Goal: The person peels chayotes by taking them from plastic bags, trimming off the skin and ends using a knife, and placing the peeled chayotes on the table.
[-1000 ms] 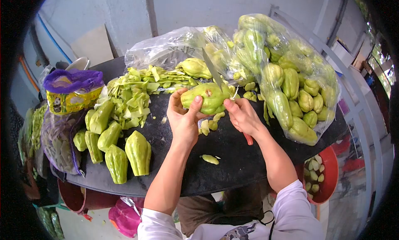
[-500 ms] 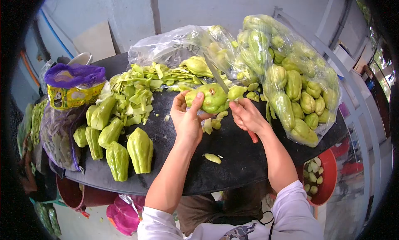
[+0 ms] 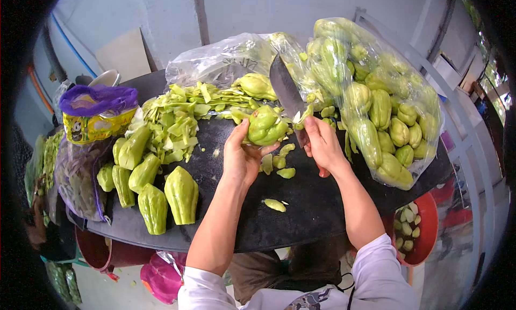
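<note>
My left hand is wrapped round a chayote, held above the black table. In my right hand is a knife, its broad blade pointing up and away, with part of its red handle showing below my fist. A small cut piece of chayote sits by the blade, close to my right thumb. Below the held chayote lie several trimmed bits, and one more scrap rests nearer me. Several peeled chayotes stand or lie at the left.
A heap of peelings lies behind the peeled chayotes. At the right sits a clear plastic bag full of chayotes. A purple mesh sack is at the left edge. Below the table's right side stands a red bucket with cut pieces inside.
The chayote in my left hand has turned, its lobed end now facing more toward me. The knife has rotated so its blade shows broadside. Another cut scrap now lies below the chayote.
</note>
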The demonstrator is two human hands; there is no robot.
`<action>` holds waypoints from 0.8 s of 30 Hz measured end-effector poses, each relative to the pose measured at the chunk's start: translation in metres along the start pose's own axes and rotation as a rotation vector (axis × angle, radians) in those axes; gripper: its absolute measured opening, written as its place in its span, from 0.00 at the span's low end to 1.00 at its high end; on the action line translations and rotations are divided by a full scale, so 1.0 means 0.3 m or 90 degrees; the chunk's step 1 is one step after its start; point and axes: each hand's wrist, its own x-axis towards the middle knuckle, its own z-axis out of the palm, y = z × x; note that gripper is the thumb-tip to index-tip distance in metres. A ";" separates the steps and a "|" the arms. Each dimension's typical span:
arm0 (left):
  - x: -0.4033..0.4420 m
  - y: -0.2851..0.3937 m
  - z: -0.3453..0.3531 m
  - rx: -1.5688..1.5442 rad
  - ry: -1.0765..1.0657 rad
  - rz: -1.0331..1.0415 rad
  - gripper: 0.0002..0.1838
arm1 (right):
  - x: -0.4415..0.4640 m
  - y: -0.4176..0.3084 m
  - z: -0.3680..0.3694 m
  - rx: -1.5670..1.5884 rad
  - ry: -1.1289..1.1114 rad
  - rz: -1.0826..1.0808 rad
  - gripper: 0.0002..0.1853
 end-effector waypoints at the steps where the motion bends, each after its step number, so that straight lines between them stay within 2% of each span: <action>1: 0.000 -0.001 0.001 0.002 0.000 -0.002 0.25 | 0.005 0.004 -0.003 0.002 0.001 0.001 0.32; 3: 0.000 -0.005 0.005 0.012 0.016 -0.014 0.25 | 0.007 -0.003 -0.005 -0.130 0.046 -0.045 0.26; 5: 0.002 -0.005 0.001 0.012 0.023 -0.020 0.24 | 0.001 -0.020 0.004 -0.073 0.071 -0.034 0.25; 7: 0.005 -0.008 -0.002 0.011 0.030 -0.025 0.24 | 0.008 0.007 0.003 -0.114 0.126 -0.165 0.27; 8: 0.006 -0.009 -0.003 0.018 0.035 -0.014 0.24 | 0.013 0.015 -0.001 -0.039 0.096 -0.152 0.33; 9: 0.007 -0.009 -0.006 0.025 0.041 -0.002 0.24 | 0.005 0.000 -0.004 -0.038 0.097 -0.152 0.33; 11: 0.009 -0.013 -0.010 0.042 0.041 0.005 0.24 | -0.026 -0.066 -0.013 -0.092 0.029 -0.087 0.40; 12: 0.011 -0.019 -0.013 0.032 0.034 0.026 0.22 | -0.034 -0.091 -0.004 -0.074 0.030 -0.121 0.40; 17: -0.005 -0.031 0.008 0.057 0.045 0.104 0.18 | -0.040 -0.054 0.035 -0.095 0.026 -0.121 0.40; 19: -0.010 -0.035 0.015 0.053 0.039 0.132 0.15 | -0.034 -0.043 0.050 -0.101 0.063 -0.186 0.42; 24: -0.004 -0.050 0.010 0.080 0.049 0.171 0.16 | -0.040 -0.050 0.053 -0.123 0.075 -0.172 0.44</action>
